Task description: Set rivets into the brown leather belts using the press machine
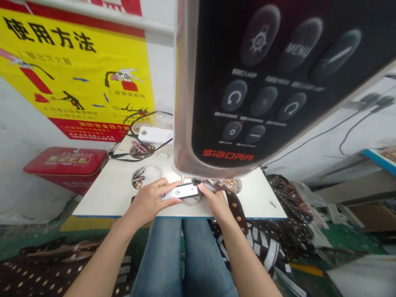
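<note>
My left hand [151, 199] grips a flat silver metal piece [182, 191] lying on the white work table [108, 194], thumb and fingers closed round its left end. My right hand [213, 200] pinches a brown studded belt [236, 206] at the metal piece's right end, just under the machine head [247, 82]. The belt runs off the table's front edge past my right wrist. Both hands meet below the machine's needle area, which is partly hidden.
Round recessed dishes in the table hold small metal parts [140, 175] and rivets [230, 184]. A white box [154, 134] and black cables sit at the back. A pile of studded belts [284, 235] lies on the floor at right; more belts are at left. A red box [66, 163] stands against the wall.
</note>
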Demonstrator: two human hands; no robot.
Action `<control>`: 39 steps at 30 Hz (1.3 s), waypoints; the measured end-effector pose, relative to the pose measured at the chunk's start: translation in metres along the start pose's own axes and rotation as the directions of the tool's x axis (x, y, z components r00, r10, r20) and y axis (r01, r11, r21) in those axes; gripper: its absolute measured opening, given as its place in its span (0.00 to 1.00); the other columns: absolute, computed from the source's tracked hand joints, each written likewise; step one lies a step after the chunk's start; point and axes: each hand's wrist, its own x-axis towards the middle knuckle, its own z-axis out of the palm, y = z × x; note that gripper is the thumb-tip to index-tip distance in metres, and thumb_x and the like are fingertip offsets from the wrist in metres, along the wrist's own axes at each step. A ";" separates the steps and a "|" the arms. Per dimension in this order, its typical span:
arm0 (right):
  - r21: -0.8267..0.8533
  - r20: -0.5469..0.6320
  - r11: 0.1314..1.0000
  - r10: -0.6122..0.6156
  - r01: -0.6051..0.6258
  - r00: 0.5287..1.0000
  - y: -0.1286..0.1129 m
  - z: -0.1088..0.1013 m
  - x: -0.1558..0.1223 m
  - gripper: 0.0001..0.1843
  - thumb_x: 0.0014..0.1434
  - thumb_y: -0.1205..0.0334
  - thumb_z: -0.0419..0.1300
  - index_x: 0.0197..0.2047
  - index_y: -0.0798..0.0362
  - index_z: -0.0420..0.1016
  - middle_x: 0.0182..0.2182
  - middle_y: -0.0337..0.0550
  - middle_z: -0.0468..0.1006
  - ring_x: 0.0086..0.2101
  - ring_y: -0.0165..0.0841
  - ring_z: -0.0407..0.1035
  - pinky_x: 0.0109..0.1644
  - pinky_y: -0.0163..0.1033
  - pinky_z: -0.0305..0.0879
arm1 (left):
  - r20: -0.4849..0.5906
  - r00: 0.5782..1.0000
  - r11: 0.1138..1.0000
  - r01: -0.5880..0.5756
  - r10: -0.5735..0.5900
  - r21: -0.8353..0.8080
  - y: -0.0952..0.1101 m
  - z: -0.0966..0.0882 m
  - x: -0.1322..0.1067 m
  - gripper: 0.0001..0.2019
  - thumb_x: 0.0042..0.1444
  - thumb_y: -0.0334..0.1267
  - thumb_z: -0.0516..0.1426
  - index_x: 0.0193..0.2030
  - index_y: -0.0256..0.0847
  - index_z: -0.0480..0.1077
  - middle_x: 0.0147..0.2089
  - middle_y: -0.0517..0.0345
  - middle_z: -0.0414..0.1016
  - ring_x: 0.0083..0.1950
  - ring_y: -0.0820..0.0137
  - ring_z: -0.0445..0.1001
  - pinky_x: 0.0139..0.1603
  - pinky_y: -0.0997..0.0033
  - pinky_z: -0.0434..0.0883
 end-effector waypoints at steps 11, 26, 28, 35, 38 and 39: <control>-0.033 -0.050 0.999 0.017 -0.018 0.999 0.004 0.003 0.002 0.15 0.49 0.51 0.63 0.35 0.52 0.73 0.35 0.41 0.77 0.42 0.41 0.69 0.51 0.45 0.63 | 0.023 0.999 0.999 0.030 -0.031 0.021 0.003 -0.003 0.004 0.22 0.56 0.47 0.62 0.56 0.44 0.72 0.40 0.56 0.74 0.41 0.66 0.74 0.44 0.71 0.69; -0.161 0.031 0.977 -0.135 0.138 0.990 -0.006 -0.027 -0.010 0.11 0.55 0.52 0.63 0.36 0.49 0.73 0.32 0.38 0.73 0.35 0.36 0.68 0.42 0.41 0.63 | -0.029 0.998 0.983 -0.045 0.051 0.176 0.012 0.000 -0.001 0.26 0.54 0.47 0.63 0.59 0.43 0.69 0.48 0.53 0.74 0.46 0.63 0.75 0.47 0.69 0.71; -0.184 0.057 0.976 -0.108 0.117 0.993 -0.001 -0.028 -0.003 0.12 0.55 0.51 0.63 0.37 0.50 0.73 0.34 0.40 0.75 0.37 0.38 0.69 0.45 0.42 0.64 | -0.007 1.000 0.989 -0.021 0.022 0.147 0.005 0.002 0.003 0.25 0.54 0.48 0.63 0.58 0.43 0.70 0.47 0.53 0.75 0.46 0.64 0.75 0.46 0.71 0.71; -0.223 0.060 0.970 -0.088 0.100 0.994 0.005 -0.030 0.001 0.14 0.55 0.50 0.62 0.38 0.51 0.74 0.34 0.41 0.76 0.39 0.40 0.70 0.47 0.44 0.64 | -0.048 0.995 0.989 -0.082 0.088 0.121 -0.010 0.014 0.000 0.25 0.58 0.53 0.58 0.59 0.44 0.69 0.42 0.54 0.73 0.41 0.67 0.75 0.41 0.74 0.70; -0.168 0.019 0.979 -0.113 0.114 0.993 0.004 -0.025 -0.002 0.12 0.55 0.50 0.63 0.36 0.50 0.73 0.33 0.40 0.75 0.39 0.39 0.69 0.48 0.44 0.64 | -0.084 0.987 0.977 -0.123 0.139 0.173 -0.005 0.010 0.000 0.27 0.59 0.55 0.56 0.59 0.41 0.69 0.41 0.53 0.73 0.41 0.67 0.74 0.41 0.73 0.69; -0.140 -0.005 0.982 -0.132 0.130 0.991 0.002 -0.022 -0.004 0.12 0.55 0.51 0.63 0.36 0.50 0.72 0.33 0.40 0.74 0.39 0.38 0.69 0.48 0.43 0.64 | -0.098 0.983 0.971 -0.136 0.158 0.197 -0.001 0.009 -0.001 0.27 0.60 0.55 0.55 0.60 0.40 0.68 0.42 0.52 0.73 0.41 0.66 0.74 0.41 0.73 0.70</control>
